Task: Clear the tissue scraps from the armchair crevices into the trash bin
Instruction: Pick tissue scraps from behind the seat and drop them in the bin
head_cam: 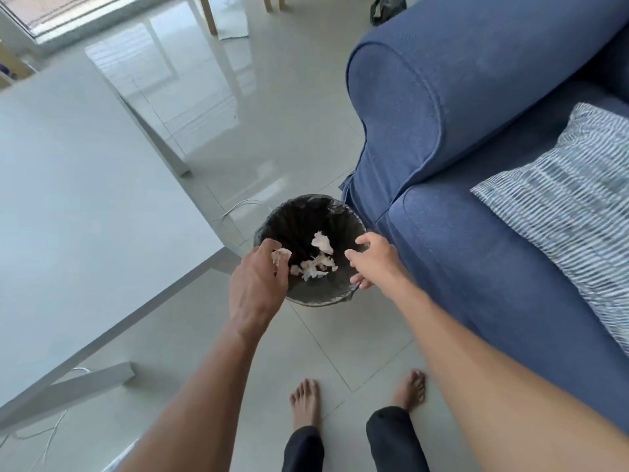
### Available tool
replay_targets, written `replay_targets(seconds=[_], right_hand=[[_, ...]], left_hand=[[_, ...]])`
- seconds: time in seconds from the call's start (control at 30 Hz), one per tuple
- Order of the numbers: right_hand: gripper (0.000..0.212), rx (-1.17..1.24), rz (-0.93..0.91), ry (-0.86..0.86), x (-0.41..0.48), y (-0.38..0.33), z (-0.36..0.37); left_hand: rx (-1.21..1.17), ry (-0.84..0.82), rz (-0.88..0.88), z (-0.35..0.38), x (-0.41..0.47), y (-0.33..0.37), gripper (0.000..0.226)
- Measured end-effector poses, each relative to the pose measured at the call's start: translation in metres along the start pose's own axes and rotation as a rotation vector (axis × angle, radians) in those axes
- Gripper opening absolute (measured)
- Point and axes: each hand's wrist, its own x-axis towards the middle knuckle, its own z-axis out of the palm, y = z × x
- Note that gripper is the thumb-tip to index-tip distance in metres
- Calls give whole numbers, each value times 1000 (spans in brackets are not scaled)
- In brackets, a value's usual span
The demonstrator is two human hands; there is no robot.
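Observation:
A round trash bin (pixel 308 206) with a black liner stands on the floor beside the blue armchair (pixel 476 216). Several white tissue scraps (pixel 318 264) lie at its bottom. My left hand (pixel 258 281) hovers over the bin's left rim, its fingers closed on a tissue scrap (pixel 280 255). My right hand (pixel 371 258) is over the right rim with fingers spread and nothing in it. The armchair's crevices are mostly hidden from here.
A white table (pixel 85 199) fills the left side, its legs (pixel 163 141) on the glossy tiled floor. A striped cushion (pixel 571 206) lies on the armchair seat. My bare feet (pixel 306 403) stand just below the bin. Thin white cables trail under the table.

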Motion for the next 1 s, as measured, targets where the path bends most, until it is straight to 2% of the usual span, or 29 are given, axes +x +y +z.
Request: replay_targets(seconds=[0.23,0.3,0.4,0.5,0.57,0.63,0.77,0.83,0.9,1.0], right_hand=[[27,22,7,39,6,20,-12],[25,31,-3,33,7,25,-19],[24,30,-12,16,6,33,-35],[23,26,-24,37,-4,42,-66],[21,-3,-59,90,-17,47,-97],[23,-55,-118,212,-31,53,-139],[23,-111,-209,625,-38,66,-241],[26,-105,-222,782,-32,78,-288],[29,-98,-227,882,-24,98,-329],[36,-86,-206,930,-11,135,-377]], left_hand=[[-39,-66,-34,22,15,1,22],[-2,-135,-56,32,22,6,31],[155,-332,-157,42,33,14,56],[256,-383,-171,44,34,32,54],[275,-388,-97,38,31,51,50],[282,-387,14,31,29,80,47],[268,-373,347,21,35,175,38],[273,-353,500,27,41,231,41],[244,-292,593,40,47,285,49],[251,-244,730,72,60,361,56]])
